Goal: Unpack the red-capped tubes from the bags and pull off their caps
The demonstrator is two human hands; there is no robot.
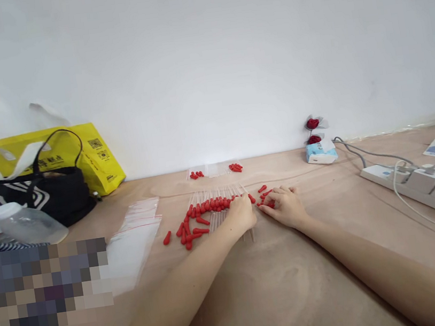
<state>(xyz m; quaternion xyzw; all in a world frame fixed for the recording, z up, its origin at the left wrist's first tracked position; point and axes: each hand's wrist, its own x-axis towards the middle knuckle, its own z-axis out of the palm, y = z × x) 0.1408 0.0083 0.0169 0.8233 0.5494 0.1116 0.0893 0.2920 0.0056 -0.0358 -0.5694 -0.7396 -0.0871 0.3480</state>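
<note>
A row of thin clear tubes (217, 220) lies on the table, many with red rubber bulbs (207, 206) across their middle. At the right end of this row, my left hand (243, 214) is closed in a fist-like pinch over the tubes. What its fingers hold is hidden; tube ends show just below it. To its right, my right hand (287, 207) rests on the table with bent fingers around a red rubber bulb (271, 205) in a small pile. More loose bulbs (186, 233) are scattered left of the row.
Clear zip bags (135, 244) lie left. Behind are further red bulbs (236, 167) on a clear bag. A yellow bag (107, 167), black handbag (60, 193) and plastic bottle (34, 224) stand far left. Right are a tissue pack (321, 155) and power strip (422, 180) with cables.
</note>
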